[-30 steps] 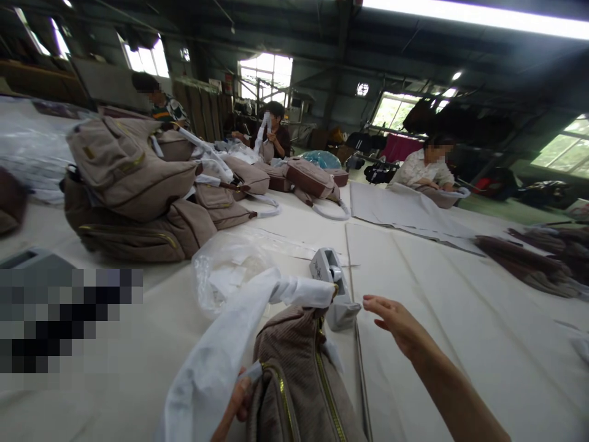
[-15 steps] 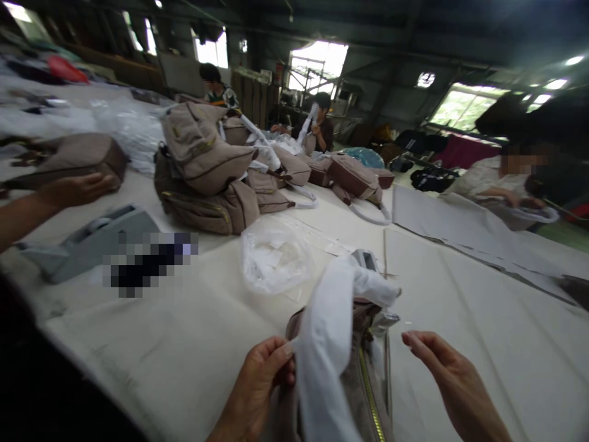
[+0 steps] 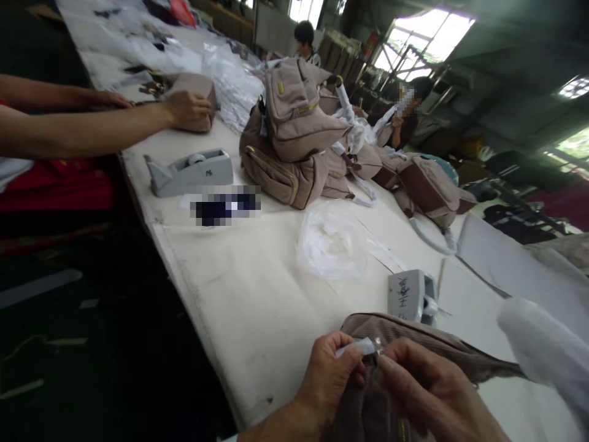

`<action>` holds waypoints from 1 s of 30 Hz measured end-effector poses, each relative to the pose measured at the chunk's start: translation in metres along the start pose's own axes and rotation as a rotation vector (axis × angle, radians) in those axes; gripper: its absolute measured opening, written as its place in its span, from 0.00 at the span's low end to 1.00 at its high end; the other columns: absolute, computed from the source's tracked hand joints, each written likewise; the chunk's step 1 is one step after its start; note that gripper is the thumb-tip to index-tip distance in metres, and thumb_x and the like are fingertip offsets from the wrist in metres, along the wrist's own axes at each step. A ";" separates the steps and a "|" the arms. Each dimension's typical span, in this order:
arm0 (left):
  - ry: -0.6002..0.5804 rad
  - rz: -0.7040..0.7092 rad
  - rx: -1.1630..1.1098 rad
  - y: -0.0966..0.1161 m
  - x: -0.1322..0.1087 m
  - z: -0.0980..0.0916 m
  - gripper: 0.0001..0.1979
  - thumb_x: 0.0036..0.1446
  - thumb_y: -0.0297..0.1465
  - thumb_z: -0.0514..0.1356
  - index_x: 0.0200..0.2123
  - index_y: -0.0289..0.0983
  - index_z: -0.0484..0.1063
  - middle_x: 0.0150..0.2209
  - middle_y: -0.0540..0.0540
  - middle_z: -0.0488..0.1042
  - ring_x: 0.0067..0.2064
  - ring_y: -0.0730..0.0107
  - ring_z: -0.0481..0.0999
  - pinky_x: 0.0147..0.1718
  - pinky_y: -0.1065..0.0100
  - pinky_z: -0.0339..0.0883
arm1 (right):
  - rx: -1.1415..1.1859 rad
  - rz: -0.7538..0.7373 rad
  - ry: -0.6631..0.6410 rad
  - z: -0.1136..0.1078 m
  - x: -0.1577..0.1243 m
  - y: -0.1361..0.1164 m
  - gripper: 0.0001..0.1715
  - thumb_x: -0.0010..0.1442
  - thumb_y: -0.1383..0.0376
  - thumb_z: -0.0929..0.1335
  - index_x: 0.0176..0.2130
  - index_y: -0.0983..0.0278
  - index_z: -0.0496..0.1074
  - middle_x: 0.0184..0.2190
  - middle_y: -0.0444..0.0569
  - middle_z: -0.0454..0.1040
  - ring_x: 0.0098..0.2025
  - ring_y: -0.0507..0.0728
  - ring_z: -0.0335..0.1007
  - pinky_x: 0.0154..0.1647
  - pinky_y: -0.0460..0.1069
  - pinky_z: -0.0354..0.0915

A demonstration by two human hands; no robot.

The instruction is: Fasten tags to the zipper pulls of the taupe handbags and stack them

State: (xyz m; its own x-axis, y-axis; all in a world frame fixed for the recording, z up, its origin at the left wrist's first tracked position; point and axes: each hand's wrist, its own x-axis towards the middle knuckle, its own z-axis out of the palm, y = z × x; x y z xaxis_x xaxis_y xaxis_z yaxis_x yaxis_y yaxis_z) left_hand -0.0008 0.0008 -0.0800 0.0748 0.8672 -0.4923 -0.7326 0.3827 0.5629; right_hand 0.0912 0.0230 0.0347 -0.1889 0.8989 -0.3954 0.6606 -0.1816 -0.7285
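Observation:
A taupe bag [image 3: 368, 405] with a brass-coloured zipper lies at the bottom of the view, under both hands. My left hand [image 3: 329, 374] pinches a short white strip [image 3: 361, 347] over the bag. Close against it, my right hand [image 3: 423, 374] has its thumb and finger closed at the strip's other end, by a small shiny piece [image 3: 378, 345]. Whether that piece is metal or clear tape is too small to tell. A blurred white wrapping [image 3: 534, 337] extends to the right of my right hand.
Beyond the bag stands a grey tape dispenser [image 3: 405, 296], with a crumpled plastic bag [image 3: 331, 242] left of it. Another dispenser [image 3: 197, 172] is farther left. Taupe bags [image 3: 294, 123] are piled behind. A person's arms [image 3: 138, 126] reach in from the left; other people sit behind.
The view has swung left and tilted. My right hand, apart from the bag before, has come to my left hand at the strip. The white wrapping has shifted from the bag's top to the right.

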 end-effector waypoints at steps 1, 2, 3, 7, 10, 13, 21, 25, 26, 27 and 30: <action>-0.007 -0.006 -0.010 0.000 0.000 0.000 0.11 0.43 0.34 0.64 0.24 0.33 0.67 0.17 0.52 0.67 0.18 0.78 0.63 0.20 0.74 0.56 | 0.021 0.044 -0.049 0.004 0.006 0.000 0.23 0.52 0.47 0.66 0.22 0.64 0.66 0.15 0.42 0.64 0.17 0.48 0.58 0.16 0.42 0.52; -0.009 -0.012 -0.016 0.000 0.000 0.000 0.11 0.43 0.34 0.64 0.24 0.32 0.67 0.18 0.52 0.67 0.18 0.78 0.63 0.20 0.74 0.56 | 0.016 0.087 -0.076 0.007 0.012 0.003 0.23 0.52 0.47 0.66 0.23 0.64 0.66 0.15 0.41 0.64 0.17 0.48 0.57 0.16 0.41 0.50; -0.009 -0.018 -0.019 0.000 0.000 -0.001 0.12 0.43 0.35 0.64 0.24 0.32 0.67 0.18 0.52 0.67 0.19 0.78 0.63 0.20 0.74 0.56 | -0.011 0.129 -0.087 0.009 0.017 0.008 0.23 0.52 0.47 0.66 0.23 0.64 0.66 0.14 0.41 0.63 0.16 0.47 0.56 0.15 0.41 0.49; -0.010 -0.036 0.005 -0.001 0.000 -0.003 0.11 0.44 0.35 0.62 0.25 0.33 0.67 0.19 0.53 0.67 0.18 0.79 0.63 0.19 0.75 0.56 | -0.178 0.254 -0.114 0.009 0.030 0.031 0.22 0.52 0.48 0.64 0.24 0.64 0.65 0.12 0.41 0.64 0.13 0.47 0.55 0.13 0.41 0.49; -0.024 -0.056 0.000 -0.001 0.001 -0.004 0.11 0.44 0.35 0.62 0.25 0.32 0.67 0.19 0.52 0.67 0.18 0.79 0.64 0.19 0.75 0.57 | -0.209 0.283 -0.093 0.009 0.030 0.039 0.21 0.53 0.49 0.63 0.25 0.64 0.65 0.12 0.42 0.66 0.12 0.48 0.56 0.12 0.41 0.50; -0.037 -0.064 -0.010 0.000 0.002 -0.005 0.11 0.44 0.35 0.62 0.26 0.32 0.67 0.19 0.52 0.68 0.18 0.79 0.64 0.19 0.75 0.57 | -0.211 0.275 -0.037 0.011 0.028 0.040 0.20 0.53 0.50 0.63 0.22 0.64 0.63 0.10 0.41 0.65 0.11 0.47 0.55 0.12 0.41 0.50; -0.024 -0.051 -0.014 -0.003 0.002 -0.006 0.10 0.44 0.34 0.61 0.26 0.32 0.67 0.19 0.52 0.68 0.18 0.79 0.64 0.19 0.75 0.57 | -0.260 0.331 -0.017 0.013 0.028 0.048 0.21 0.53 0.49 0.62 0.24 0.64 0.65 0.11 0.42 0.67 0.11 0.48 0.57 0.11 0.41 0.51; -0.017 -0.071 -0.032 -0.002 0.001 -0.006 0.09 0.44 0.33 0.60 0.25 0.32 0.67 0.19 0.52 0.68 0.18 0.79 0.64 0.19 0.75 0.56 | -0.284 0.259 -0.028 0.014 0.023 0.050 0.22 0.55 0.49 0.62 0.27 0.65 0.68 0.14 0.44 0.69 0.15 0.50 0.62 0.15 0.42 0.57; -0.017 -0.075 -0.038 -0.001 0.001 -0.006 0.09 0.44 0.33 0.61 0.25 0.33 0.67 0.19 0.52 0.68 0.18 0.80 0.64 0.19 0.75 0.56 | -0.280 0.244 -0.036 0.015 0.022 0.050 0.22 0.55 0.49 0.62 0.27 0.65 0.69 0.15 0.44 0.70 0.17 0.50 0.64 0.17 0.42 0.58; -0.020 -0.079 -0.043 -0.001 0.001 -0.006 0.09 0.44 0.33 0.61 0.25 0.33 0.67 0.18 0.52 0.68 0.17 0.80 0.64 0.19 0.75 0.56 | -0.273 0.233 -0.042 0.015 0.021 0.050 0.22 0.56 0.49 0.63 0.28 0.65 0.70 0.16 0.44 0.70 0.18 0.51 0.64 0.18 0.43 0.59; -0.041 -0.090 -0.045 0.001 0.000 -0.005 0.09 0.44 0.34 0.61 0.24 0.33 0.67 0.18 0.52 0.68 0.17 0.80 0.63 0.18 0.75 0.55 | -0.269 0.212 -0.054 0.015 0.019 0.049 0.21 0.57 0.50 0.63 0.29 0.65 0.71 0.18 0.45 0.72 0.19 0.51 0.66 0.20 0.43 0.61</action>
State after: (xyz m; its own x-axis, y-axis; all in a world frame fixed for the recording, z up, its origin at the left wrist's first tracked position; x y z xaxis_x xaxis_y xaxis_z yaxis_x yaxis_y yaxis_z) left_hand -0.0052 -0.0002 -0.0830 0.1687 0.8423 -0.5119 -0.7509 0.4462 0.4868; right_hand 0.1090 0.0256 -0.0172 -0.0602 0.8289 -0.5561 0.8555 -0.2441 -0.4566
